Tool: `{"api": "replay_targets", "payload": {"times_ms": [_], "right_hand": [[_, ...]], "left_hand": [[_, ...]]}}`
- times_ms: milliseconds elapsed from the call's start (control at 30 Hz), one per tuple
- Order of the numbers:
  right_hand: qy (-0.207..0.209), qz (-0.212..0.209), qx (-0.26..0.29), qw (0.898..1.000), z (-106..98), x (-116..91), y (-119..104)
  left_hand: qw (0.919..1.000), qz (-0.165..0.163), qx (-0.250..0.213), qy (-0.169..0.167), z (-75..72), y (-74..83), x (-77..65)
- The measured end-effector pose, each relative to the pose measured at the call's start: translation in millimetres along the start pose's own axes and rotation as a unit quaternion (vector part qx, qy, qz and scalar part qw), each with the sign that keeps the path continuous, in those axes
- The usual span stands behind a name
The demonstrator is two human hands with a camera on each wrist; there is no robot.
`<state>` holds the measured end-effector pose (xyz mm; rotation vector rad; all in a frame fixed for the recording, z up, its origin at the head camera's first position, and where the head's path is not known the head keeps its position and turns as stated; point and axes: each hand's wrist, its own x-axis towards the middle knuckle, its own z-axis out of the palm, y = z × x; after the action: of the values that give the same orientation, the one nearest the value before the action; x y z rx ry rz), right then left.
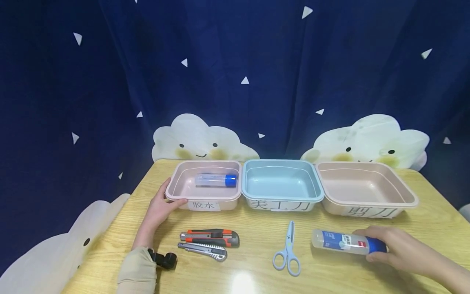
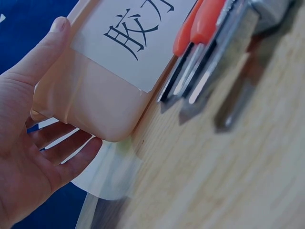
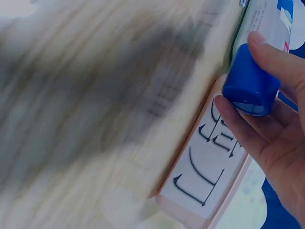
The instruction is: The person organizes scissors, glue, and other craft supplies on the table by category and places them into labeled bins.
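My right hand (image 1: 394,249) grips a clear glue bottle (image 1: 341,241) by its blue cap (image 3: 252,81), at the front right. The bottle lies sideways with its base toward the left, near the tabletop. At the left bin (image 1: 203,203), pale pink and labelled 胶水, my left hand (image 1: 159,208) holds the left front corner. Its thumb lies along the front and the other fingers round the side. Another glue bottle (image 1: 214,180) with a blue cap lies inside that bin. Blue-handled scissors (image 1: 289,250) lie between the hands, points away from me.
An orange-and-black utility knife (image 1: 211,237) and a grey utility knife (image 1: 203,250) lie before the left bin. A blue bin (image 1: 282,197) labelled 美工刀 stands mid-row, a beige-pink bin (image 1: 367,204) labelled 剪刀 at right. Behind hangs a dark blue curtain (image 1: 220,41).
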<state>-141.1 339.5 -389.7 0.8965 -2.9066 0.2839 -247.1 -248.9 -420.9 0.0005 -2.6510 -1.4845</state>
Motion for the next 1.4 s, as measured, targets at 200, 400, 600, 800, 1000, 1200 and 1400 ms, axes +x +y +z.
{"api": "replay_targets", "payload": {"times_ms": [200, 400, 600, 800, 1000, 1200, 1400], "right_hand": [[0.120, -0.063, -0.014, 0.991, -2.1, 16.1, -13.0], [0.142, -0.062, -0.026, 0.988, -6.9, 37.0, -28.9], [0.148, -0.077, -0.024, 0.986, -9.1, 62.6, -43.2], [0.150, -0.098, 0.008, 0.984, -7.8, 89.3, -58.0], [0.145, -0.104, 0.029, 0.984, -5.7, 119.3, -71.3], [0.117, -0.079, 0.076, 0.987, -4.3, 143.1, -85.6], [0.116, -0.080, 0.097, 0.985, -4.3, 167.2, -98.5]], "left_hand": [[1.0000, 0.000, -0.001, 0.001, 0.2, -0.3, 1.1], [1.0000, 0.001, -0.002, 0.000, 0.1, -0.2, -0.2], [1.0000, 0.002, 0.000, 0.002, -0.4, 1.4, 0.1], [1.0000, 0.002, -0.003, 0.002, 0.5, 0.3, -0.2], [1.0000, -0.001, -0.004, 0.003, 0.9, -1.2, -0.4], [1.0000, -0.004, 0.001, 0.003, 0.9, -1.1, 0.2], [1.0000, -0.004, 0.006, 0.004, 1.4, -1.6, 0.7]]}}
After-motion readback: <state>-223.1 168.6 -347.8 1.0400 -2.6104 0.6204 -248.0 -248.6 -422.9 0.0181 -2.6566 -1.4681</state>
